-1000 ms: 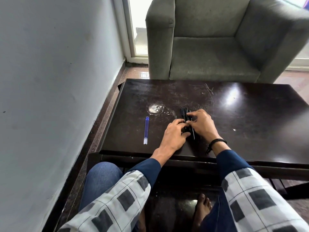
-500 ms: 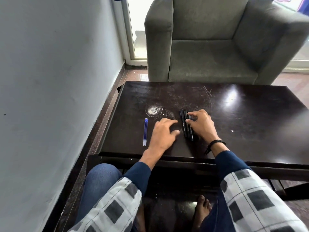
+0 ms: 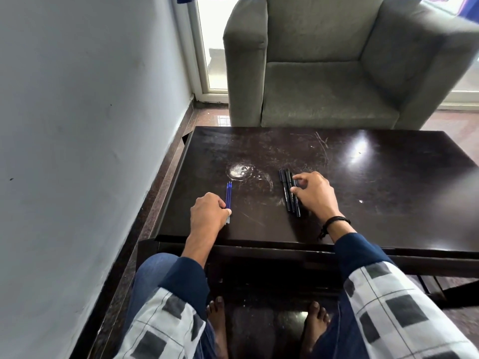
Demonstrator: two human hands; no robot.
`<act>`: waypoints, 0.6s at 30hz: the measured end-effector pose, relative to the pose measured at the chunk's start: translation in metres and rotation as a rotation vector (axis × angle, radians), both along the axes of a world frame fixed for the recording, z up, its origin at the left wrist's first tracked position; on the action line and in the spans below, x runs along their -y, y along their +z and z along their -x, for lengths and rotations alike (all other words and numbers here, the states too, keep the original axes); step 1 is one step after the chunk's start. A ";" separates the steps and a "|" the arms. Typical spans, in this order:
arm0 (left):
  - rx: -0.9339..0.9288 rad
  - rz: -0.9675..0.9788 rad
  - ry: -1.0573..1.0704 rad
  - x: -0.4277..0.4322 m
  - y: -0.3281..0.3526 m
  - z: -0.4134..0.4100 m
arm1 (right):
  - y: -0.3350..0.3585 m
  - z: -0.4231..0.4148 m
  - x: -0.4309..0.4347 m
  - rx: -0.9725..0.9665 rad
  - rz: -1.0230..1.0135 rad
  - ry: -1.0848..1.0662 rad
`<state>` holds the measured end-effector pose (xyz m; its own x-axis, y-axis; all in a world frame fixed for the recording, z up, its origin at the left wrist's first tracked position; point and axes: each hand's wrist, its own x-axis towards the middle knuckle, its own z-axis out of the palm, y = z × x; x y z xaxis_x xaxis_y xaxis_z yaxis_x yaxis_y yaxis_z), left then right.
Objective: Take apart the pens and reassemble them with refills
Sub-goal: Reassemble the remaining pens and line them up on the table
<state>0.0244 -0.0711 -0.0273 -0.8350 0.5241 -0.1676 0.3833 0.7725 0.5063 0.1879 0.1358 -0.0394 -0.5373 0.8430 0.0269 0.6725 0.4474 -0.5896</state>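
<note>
**Quietly, a hand at each bundle**

Seated at a dark glossy wooden table (image 3: 388,203), a person in a checked white-and-grey top with blue cuffs has both hands down on its surface.

The left hand (image 3: 207,215) sits near the table's left edge, its fingers curled under. Its thumb tip lies on the near end of two thin blue refills (image 3: 229,195). These lie flat, side by side, pointing away from the person. From where I stand I cannot tell whether the hand pinches them or only presses on them.

Well apart, towards the middle of the table, three slim black pens (image 3: 288,190) lie flat and close together, parallel to the refills. The right hand (image 3: 315,194), with a black band (image 3: 335,222) round its wrist, rests just beside them. Its fingers are loosely bent and a little spread. The index and thumb tips touch the rightmost pen.

A whitish smudge (image 3: 239,171) marks the tabletop between the two bundles. Beyond the table stands a grey upholstered armchair (image 3: 324,73).
</note>
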 end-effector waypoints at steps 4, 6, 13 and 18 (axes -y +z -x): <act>0.019 -0.044 0.016 -0.002 0.000 0.001 | -0.002 0.000 -0.003 -0.007 0.020 -0.022; 0.024 -0.062 0.025 -0.003 0.001 0.001 | -0.003 0.002 -0.003 -0.014 0.025 -0.017; 0.007 -0.110 0.033 -0.010 0.002 0.001 | -0.008 0.004 -0.003 -0.003 0.052 0.001; -0.019 -0.138 0.031 -0.013 0.003 0.001 | -0.010 0.007 -0.002 0.011 0.041 0.006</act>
<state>0.0237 -0.0578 -0.0248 -0.8533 0.5152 -0.0797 0.3711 0.7077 0.6012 0.1812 0.1382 -0.0495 -0.5421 0.8402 -0.0137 0.6765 0.4267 -0.6002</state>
